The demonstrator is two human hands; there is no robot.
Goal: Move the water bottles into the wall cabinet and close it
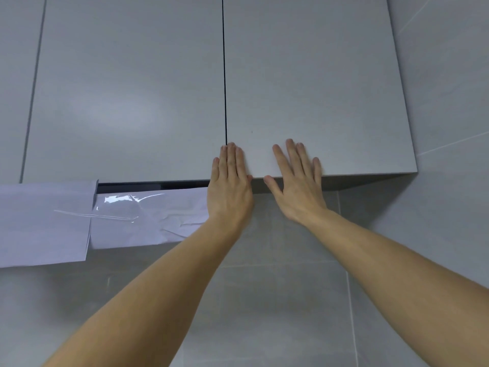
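The grey wall cabinet fills the upper view with two doors, the left door point(127, 96) and the right door point(317, 88), both shut with a thin dark seam between them. My left hand point(229, 186) lies flat over the bottom of the seam, fingers together. My right hand point(297, 181) presses flat on the lower edge of the right door, fingers spread, thumb under the bottom edge. Neither hand holds anything. No water bottles are in view.
White paper sheets point(47, 223) taped with clear film hang below the cabinet at the left. Grey wall tiles point(277, 287) run beneath the cabinet and to the right point(449, 102). Another cabinet panel point(16, 75) stands at the far left.
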